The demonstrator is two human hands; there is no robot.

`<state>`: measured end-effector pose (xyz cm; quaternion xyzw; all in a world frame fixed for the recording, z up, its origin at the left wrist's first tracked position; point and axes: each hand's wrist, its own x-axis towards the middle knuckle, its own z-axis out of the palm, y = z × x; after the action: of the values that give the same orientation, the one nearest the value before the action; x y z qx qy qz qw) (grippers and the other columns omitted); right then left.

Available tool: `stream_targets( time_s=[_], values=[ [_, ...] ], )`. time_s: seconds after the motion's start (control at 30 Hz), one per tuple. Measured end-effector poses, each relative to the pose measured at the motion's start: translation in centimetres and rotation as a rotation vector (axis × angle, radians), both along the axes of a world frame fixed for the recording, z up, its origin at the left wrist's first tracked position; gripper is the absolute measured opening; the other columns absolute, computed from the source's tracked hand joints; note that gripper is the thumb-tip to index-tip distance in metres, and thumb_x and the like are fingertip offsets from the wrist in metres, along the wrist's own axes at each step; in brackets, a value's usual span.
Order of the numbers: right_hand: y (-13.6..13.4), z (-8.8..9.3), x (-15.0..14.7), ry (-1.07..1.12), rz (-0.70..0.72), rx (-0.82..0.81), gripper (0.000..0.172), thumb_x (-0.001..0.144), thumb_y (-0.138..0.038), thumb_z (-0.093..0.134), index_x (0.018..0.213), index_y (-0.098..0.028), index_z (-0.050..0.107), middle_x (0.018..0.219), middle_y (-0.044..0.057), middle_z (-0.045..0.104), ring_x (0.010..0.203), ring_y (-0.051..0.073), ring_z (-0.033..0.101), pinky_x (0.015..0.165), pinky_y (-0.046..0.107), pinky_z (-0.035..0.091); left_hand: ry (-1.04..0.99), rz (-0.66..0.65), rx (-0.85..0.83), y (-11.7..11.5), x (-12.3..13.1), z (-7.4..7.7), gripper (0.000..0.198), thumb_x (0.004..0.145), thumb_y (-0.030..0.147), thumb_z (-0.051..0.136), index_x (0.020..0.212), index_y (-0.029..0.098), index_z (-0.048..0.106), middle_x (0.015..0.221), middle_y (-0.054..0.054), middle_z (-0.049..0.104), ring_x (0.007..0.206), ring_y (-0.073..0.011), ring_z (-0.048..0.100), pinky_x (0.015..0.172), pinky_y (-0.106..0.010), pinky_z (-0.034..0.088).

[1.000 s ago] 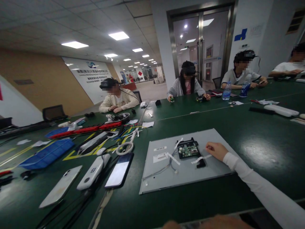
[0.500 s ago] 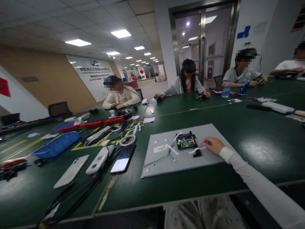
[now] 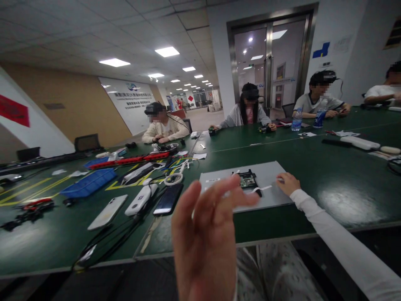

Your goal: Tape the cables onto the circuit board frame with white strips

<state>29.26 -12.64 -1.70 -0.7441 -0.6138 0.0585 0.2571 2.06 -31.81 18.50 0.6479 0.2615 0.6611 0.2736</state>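
My left hand (image 3: 203, 238) is raised close to the camera, fingers spread and empty, hiding part of the grey metal panel (image 3: 275, 194) on the green table (image 3: 313, 159). My right hand (image 3: 288, 183), in a white sleeve, rests on the panel's right part with its fingers curled on a thin white strip (image 3: 265, 189). A small green circuit board in a black frame (image 3: 248, 180) sits on the panel just left of that hand.
Left of the panel lie a dark phone (image 3: 168, 200), a white device (image 3: 140, 200), a white phone (image 3: 108, 212), a tape roll (image 3: 173, 179), a blue tray (image 3: 88, 183) and cables. Other people sit along the table's far side, with water bottles (image 3: 297, 119) near them.
My left hand has come up in front of the camera, open. The view has pulled back from the table and my lap shows. My right hand stays on the panel.
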Motion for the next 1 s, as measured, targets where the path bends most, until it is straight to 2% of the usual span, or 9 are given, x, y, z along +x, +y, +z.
stream_targets(
  time_s=[0.1,0.2,0.3,0.4,0.47,0.6,0.77,0.87,1.0],
  values=[
    [-1.1,-0.1,1.2,-0.069,-0.201,-0.069,0.033,0.073,-0.037,0.046,0.102,-0.023,0.051,0.11,0.011,0.046,0.1,0.027,0.041,0.075,0.04,0.033,0.064,0.183,-0.019,6.7,-2.3,-3.1,0.049,0.081,0.045,0.035,0.125,0.026,0.024,0.117,-0.007,0.047,0.103,-0.0205,0.048,0.088,-0.039,0.038],
    [-2.6,-0.2,2.1,-0.116,-0.274,-0.122,0.04,0.073,-0.042,0.044,0.106,-0.02,0.048,0.108,0.014,0.046,0.1,0.03,0.04,0.075,0.045,0.032,0.453,0.541,-0.314,12.8,-6.2,-8.0,0.049,0.082,0.039,0.036,0.124,0.017,0.026,0.119,-0.012,0.044,0.106,-0.0196,0.045,0.09,-0.034,0.035],
    [-4.0,-0.3,2.3,-0.154,-0.257,-0.11,0.039,0.075,-0.043,0.04,0.103,-0.017,0.048,0.104,0.014,0.048,0.1,0.03,0.04,0.075,0.045,0.031,0.832,0.869,-0.491,15.2,-9.3,-12.4,0.05,0.081,0.038,0.035,0.121,0.007,0.033,0.118,-0.02,0.044,0.11,-0.0256,0.042,0.091,-0.038,0.031],
    [-5.1,-0.2,2.0,-0.17,-0.231,-0.075,0.037,0.076,-0.041,0.038,0.101,-0.016,0.049,0.101,0.013,0.05,0.098,0.029,0.041,0.074,0.043,0.032,1.029,0.983,-0.555,15.2,-10.3,-15.0,0.052,0.081,0.039,0.033,0.119,0.003,0.036,0.111,-0.023,0.047,0.105,-0.0287,0.045,0.086,-0.04,0.033],
    [-5.7,0.0,1.7,-0.165,-0.222,-0.073,0.037,0.076,-0.041,0.039,0.101,-0.015,0.049,0.1,0.014,0.051,0.097,0.028,0.042,0.075,0.04,0.033,1.086,0.986,-0.552,14.9,-10.3,-15.8,0.051,0.082,0.039,0.03,0.118,0.004,0.036,0.111,-0.023,0.048,0.106,-0.0275,0.044,0.086,-0.038,0.032],
    [-6.3,0.3,1.2,-0.129,-0.226,-0.085,0.04,0.075,-0.037,0.041,0.105,-0.011,0.048,0.098,0.015,0.052,0.096,0.026,0.045,0.076,0.035,0.032,1.119,0.948,-0.536,15.1,-10.0,-16.2,0.049,0.083,0.039,0.027,0.116,0.005,0.04,0.109,-0.02,0.052,0.105,-0.0244,0.045,0.087,-0.036,0.029],
    [-7.6,0.5,0.2,-0.134,-0.269,-0.095,0.041,0.076,-0.038,0.041,0.106,-0.011,0.048,0.097,0.015,0.052,0.094,0.026,0.046,0.077,0.035,0.03,1.094,1.023,-0.543,14.8,-10.0,-16.3,0.048,0.082,0.042,0.03,0.111,0.007,0.044,0.105,-0.017,0.054,0.099,-0.0255,0.048,0.083,-0.035,0.031],
    [-9.4,0.3,-0.4,-0.201,-0.26,-0.08,0.042,0.074,-0.041,0.042,0.104,-0.013,0.049,0.097,0.016,0.052,0.094,0.028,0.045,0.075,0.036,0.03,1.064,1.089,-0.559,14.5,-10.1,-16.3,0.046,0.081,0.041,0.032,0.109,0.008,0.047,0.101,-0.016,0.056,0.095,-0.0258,0.05,0.08,-0.034,0.032],
    [-12.6,0.0,-0.1,-0.307,-0.193,-0.061,0.045,0.074,-0.046,0.041,0.106,-0.014,0.049,0.096,0.016,0.051,0.091,0.029,0.046,0.073,0.037,0.031,1.044,1.104,-0.548,14.0,-11.0,-16.5,0.041,0.082,0.038,0.032,0.106,0.009,0.049,0.097,-0.015,0.058,0.092,-0.0243,0.051,0.079,-0.034,0.032]
  ],
)
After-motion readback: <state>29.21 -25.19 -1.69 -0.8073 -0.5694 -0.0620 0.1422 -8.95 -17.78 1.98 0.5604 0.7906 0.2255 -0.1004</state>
